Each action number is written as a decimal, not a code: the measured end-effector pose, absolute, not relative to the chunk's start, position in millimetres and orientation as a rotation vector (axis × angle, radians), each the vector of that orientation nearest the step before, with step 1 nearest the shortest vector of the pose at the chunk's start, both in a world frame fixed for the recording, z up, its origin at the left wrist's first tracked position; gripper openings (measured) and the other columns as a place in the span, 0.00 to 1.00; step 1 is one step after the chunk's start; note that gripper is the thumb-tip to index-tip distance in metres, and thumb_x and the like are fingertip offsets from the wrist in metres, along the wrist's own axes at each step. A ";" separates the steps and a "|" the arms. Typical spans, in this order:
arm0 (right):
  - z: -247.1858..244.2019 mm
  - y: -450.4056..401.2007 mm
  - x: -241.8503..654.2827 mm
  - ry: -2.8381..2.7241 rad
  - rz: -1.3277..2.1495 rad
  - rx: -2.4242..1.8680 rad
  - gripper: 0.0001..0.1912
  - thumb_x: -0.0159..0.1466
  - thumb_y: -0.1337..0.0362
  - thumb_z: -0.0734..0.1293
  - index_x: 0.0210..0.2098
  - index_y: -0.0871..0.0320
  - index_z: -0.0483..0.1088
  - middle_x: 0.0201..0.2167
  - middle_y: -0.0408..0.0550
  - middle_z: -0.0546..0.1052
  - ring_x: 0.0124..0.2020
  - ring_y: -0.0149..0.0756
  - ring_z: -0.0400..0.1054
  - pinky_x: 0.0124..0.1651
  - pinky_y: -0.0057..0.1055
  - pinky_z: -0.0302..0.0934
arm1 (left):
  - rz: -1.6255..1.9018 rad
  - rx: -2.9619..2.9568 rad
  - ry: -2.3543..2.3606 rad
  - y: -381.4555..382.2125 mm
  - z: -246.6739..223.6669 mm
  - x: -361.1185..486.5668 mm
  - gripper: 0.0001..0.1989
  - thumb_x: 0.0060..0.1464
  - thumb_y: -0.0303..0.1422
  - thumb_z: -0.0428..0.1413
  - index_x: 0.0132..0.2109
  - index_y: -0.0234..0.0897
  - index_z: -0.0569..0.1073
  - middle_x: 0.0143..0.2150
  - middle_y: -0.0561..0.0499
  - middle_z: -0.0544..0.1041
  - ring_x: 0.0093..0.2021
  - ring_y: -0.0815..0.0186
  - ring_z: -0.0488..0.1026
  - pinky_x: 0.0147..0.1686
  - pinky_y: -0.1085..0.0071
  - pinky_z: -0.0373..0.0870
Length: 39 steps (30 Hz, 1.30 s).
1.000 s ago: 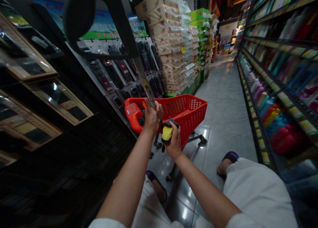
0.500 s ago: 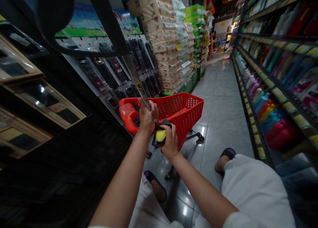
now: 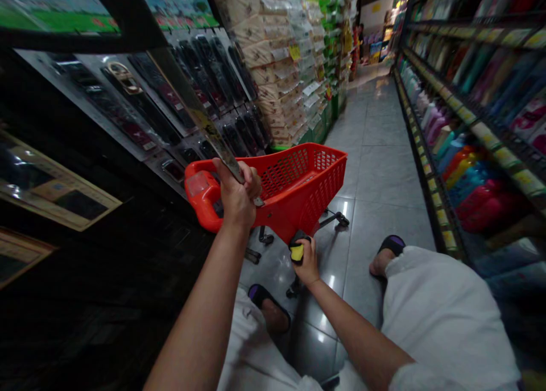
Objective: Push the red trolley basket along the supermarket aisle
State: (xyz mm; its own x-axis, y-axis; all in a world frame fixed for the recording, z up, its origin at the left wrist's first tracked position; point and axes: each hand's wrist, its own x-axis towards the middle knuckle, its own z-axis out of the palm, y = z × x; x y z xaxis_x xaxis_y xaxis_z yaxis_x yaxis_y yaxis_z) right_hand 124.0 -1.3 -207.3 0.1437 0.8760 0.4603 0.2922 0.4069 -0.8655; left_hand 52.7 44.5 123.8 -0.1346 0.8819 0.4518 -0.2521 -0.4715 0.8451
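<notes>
My left hand (image 3: 239,195) is closed around a long flat metal bar (image 3: 198,115) that slants up to the left. Its upper end meets a large black frame (image 3: 136,19), blurred and partly cut off close to the camera. Lower and to the right, my right hand (image 3: 307,261) grips a small black object with a yellow face (image 3: 297,253); its kind is unclear. Both hands are in front of the red plastic shopping cart (image 3: 281,220). My left hand overlaps the cart near its handle (image 3: 198,189), and my right hand is below the basket's near side.
Packaged belts (image 3: 205,67) hang on a panel at left, beyond framed boxes (image 3: 63,181). Stacked cartons (image 3: 273,67) line the aisle. Shelves of bottles (image 3: 464,163) run along the right. Grey floor tiles (image 3: 379,175) lie between, with my sandalled feet (image 3: 390,249) below.
My right hand has moved down and away from my left with the black-and-yellow object. My left hand and the bar have shifted left. The view has tilted slightly downward.
</notes>
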 end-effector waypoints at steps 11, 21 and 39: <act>-171.0 -3.0 102.4 -1.081 0.663 -1.190 0.21 0.50 0.73 0.63 0.44 0.54 0.65 0.42 0.46 0.65 0.45 0.39 0.64 0.51 0.36 0.61 | 1.780 1.179 0.724 48.8 124.4 56.2 0.31 0.58 0.59 0.48 0.20 0.40 0.55 0.13 0.59 0.49 0.12 0.75 0.41 0.13 0.72 0.34; -199.4 -7.6 86.8 -0.937 0.739 -1.307 0.22 0.50 0.71 0.63 0.45 0.54 0.64 0.44 0.50 0.66 0.48 0.43 0.65 0.56 0.41 0.60 | 1.753 1.213 0.763 47.2 127.0 57.4 0.32 0.60 0.59 0.46 0.19 0.39 0.55 0.13 0.59 0.48 0.12 0.75 0.41 0.14 0.71 0.33; -271.0 87.2 143.9 -0.558 1.043 -1.339 0.30 0.46 0.67 0.64 0.50 0.57 0.67 0.50 0.53 0.75 0.50 0.42 0.70 0.57 0.39 0.63 | 1.678 1.415 0.799 44.9 130.4 57.8 0.33 0.56 0.62 0.48 0.18 0.40 0.58 0.14 0.58 0.47 0.13 0.74 0.41 0.13 0.69 0.35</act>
